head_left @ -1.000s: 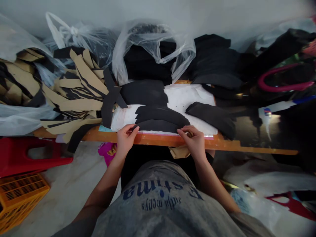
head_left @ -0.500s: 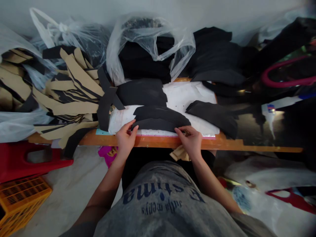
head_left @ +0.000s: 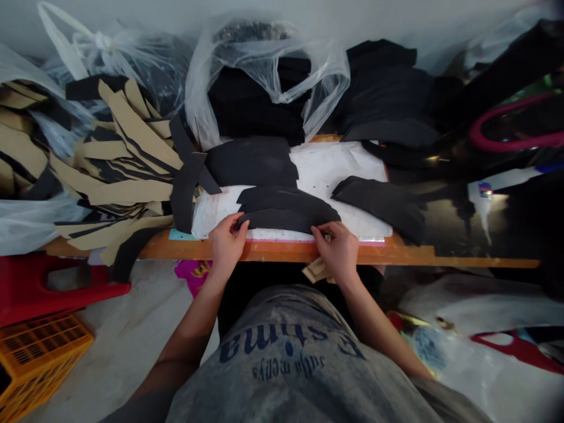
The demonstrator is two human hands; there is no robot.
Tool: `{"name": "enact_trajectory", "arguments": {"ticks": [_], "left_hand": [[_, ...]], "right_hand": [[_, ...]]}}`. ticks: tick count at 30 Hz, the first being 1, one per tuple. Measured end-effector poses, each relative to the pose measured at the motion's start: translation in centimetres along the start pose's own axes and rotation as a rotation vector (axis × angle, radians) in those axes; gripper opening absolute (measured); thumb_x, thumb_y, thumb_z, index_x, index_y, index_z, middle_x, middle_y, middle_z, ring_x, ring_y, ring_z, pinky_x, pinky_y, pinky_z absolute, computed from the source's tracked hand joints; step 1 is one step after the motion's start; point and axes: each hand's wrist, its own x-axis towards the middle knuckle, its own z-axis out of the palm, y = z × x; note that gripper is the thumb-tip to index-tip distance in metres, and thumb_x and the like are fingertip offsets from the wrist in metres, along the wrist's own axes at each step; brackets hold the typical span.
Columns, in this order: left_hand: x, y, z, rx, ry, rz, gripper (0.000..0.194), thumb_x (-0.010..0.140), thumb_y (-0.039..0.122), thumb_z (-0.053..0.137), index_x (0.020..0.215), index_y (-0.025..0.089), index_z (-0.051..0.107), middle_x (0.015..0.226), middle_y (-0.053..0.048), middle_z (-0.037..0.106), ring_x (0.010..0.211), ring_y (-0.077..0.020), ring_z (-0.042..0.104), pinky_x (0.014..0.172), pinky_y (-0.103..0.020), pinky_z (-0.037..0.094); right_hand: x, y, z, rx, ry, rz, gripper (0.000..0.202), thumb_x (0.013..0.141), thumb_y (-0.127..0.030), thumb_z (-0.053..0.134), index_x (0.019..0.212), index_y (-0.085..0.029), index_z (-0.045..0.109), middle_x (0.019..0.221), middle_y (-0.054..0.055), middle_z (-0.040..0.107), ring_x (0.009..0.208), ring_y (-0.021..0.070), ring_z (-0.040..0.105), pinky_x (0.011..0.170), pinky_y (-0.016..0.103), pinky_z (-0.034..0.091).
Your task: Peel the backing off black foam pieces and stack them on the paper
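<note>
My left hand pinches the left end of a curved black strip at the front of the bench. The strip's right end is between the thumb and fingers of my right hand. It lies along the front edge of a fanned stack of black pieces, on white paper. Some crumpled beige material shows below my right hand; whether that hand holds it, I cannot tell. Another black stack lies just behind, and more black pieces lie to the right.
Many beige-and-black strips are heaped at the left. A clear plastic bag of black pieces stands at the back. To the right lies a white nozzled bottle. A red stool and a yellow crate are at lower left.
The black strip between my hands has settled flatter against the stack, its front edge a little further from the bench edge. Both hands keep their hold, and the view has shifted slightly.
</note>
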Motion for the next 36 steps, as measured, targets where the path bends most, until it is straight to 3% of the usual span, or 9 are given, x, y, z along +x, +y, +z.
{"name": "enact_trajectory", "arguments": {"ticks": [6, 11, 15, 18, 20, 25, 28, 31, 36], "left_hand": [[0.0, 0.2, 0.3, 0.046, 0.018, 0.010, 0.025, 0.087, 0.029, 0.071, 0.108, 0.018, 0.077, 0.093, -0.008, 0.079, 0.082, -0.0210, 0.074, 0.081, -0.035, 0.059], [-0.1, 0.3, 0.3, 0.083, 0.028, 0.047, 0.025, 0.088, 0.029, 0.070, 0.109, 0.018, 0.077, 0.095, -0.009, 0.079, 0.086, -0.0228, 0.075, 0.086, -0.037, 0.059], [-0.1, 0.3, 0.2, 0.091, 0.010, 0.086, 0.026, 0.091, 0.032, 0.066, 0.111, 0.017, 0.076, 0.100, -0.010, 0.078, 0.092, -0.0238, 0.074, 0.089, -0.038, 0.058], [-0.1, 0.4, 0.0, 0.095, -0.010, 0.074, 0.027, 0.091, 0.033, 0.066, 0.111, 0.018, 0.075, 0.098, -0.009, 0.078, 0.091, -0.0234, 0.074, 0.088, -0.037, 0.058], [-0.1, 0.4, -0.1, 0.086, -0.015, 0.062, 0.026, 0.090, 0.032, 0.068, 0.110, 0.018, 0.076, 0.095, -0.008, 0.078, 0.088, -0.0227, 0.074, 0.086, -0.036, 0.058], [0.0, 0.5, -0.2, 0.037, 0.002, 0.032, 0.023, 0.086, 0.028, 0.071, 0.107, 0.019, 0.074, 0.088, -0.006, 0.076, 0.078, -0.0202, 0.072, 0.080, -0.034, 0.057], [-0.1, 0.4, -0.3, -0.051, 0.008, -0.051, 0.036, 0.081, 0.026, 0.075, 0.115, 0.021, 0.064, 0.082, -0.001, 0.073, 0.068, -0.0166, 0.068, 0.071, -0.030, 0.054], [-0.4, 0.2, -0.7, -0.209, -0.045, -0.089, 0.049, 0.077, 0.024, 0.077, 0.121, 0.023, 0.054, 0.085, 0.000, 0.073, 0.068, -0.0141, 0.068, 0.067, -0.026, 0.053], [-1.6, 1.0, -1.7, -0.376, -0.130, -0.041, 0.034, 0.083, 0.026, 0.069, 0.116, 0.021, 0.059, 0.100, -0.006, 0.075, 0.088, -0.0169, 0.074, 0.077, -0.027, 0.059]], "right_hand": [[0.8, -0.9, -0.6, -0.338, -0.114, 0.001, 0.026, 0.094, -0.045, 0.068, 0.085, -0.020, 0.068, 0.088, 0.005, 0.071, 0.071, 0.0203, 0.061, 0.058, 0.029, 0.027], [1.8, -0.6, -2.1, -0.468, -0.137, 0.070, 0.040, 0.091, -0.058, 0.070, 0.078, -0.021, 0.062, 0.079, 0.006, 0.068, 0.063, 0.0193, 0.055, 0.058, 0.031, 0.023], [1.6, -2.5, -1.7, -0.249, -0.165, -0.093, 0.023, 0.098, -0.040, 0.060, 0.089, -0.021, 0.065, 0.084, 0.006, 0.070, 0.070, 0.0199, 0.061, 0.062, 0.030, 0.034], [1.6, -4.1, 0.2, 0.061, -0.375, -0.262, 0.015, 0.097, -0.031, 0.057, 0.102, -0.021, 0.068, 0.092, 0.005, 0.074, 0.080, 0.0194, 0.067, 0.070, 0.029, 0.042], [2.0, -4.1, 1.2, 0.177, -0.457, -0.256, 0.020, 0.094, -0.029, 0.058, 0.109, -0.022, 0.069, 0.093, 0.004, 0.075, 0.081, 0.0195, 0.069, 0.072, 0.029, 0.045], [3.3, -0.1, 0.1, 0.222, -0.324, -0.073, 0.019, 0.088, -0.030, 0.056, 0.094, -0.020, 0.071, 0.077, 0.004, 0.073, 0.069, 0.0204, 0.066, 0.066, 0.030, 0.046], [2.9, 0.8, -1.6, 0.110, -0.200, -0.003, 0.020, 0.088, -0.030, 0.054, 0.095, -0.019, 0.069, 0.070, 0.004, 0.070, 0.061, 0.0203, 0.063, 0.062, 0.030, 0.044], [1.7, -1.4, -1.7, 0.073, -0.134, -0.071, 0.020, 0.091, -0.030, 0.055, 0.100, -0.020, 0.069, 0.074, 0.004, 0.071, 0.063, 0.0191, 0.063, 0.064, 0.029, 0.042], [0.3, -7.5, 1.9, 0.298, -0.383, -0.307, 0.013, 0.091, -0.029, 0.062, 0.087, -0.021, 0.071, 0.078, 0.002, 0.072, 0.068, 0.0152, 0.061, 0.067, 0.026, 0.041]]}}
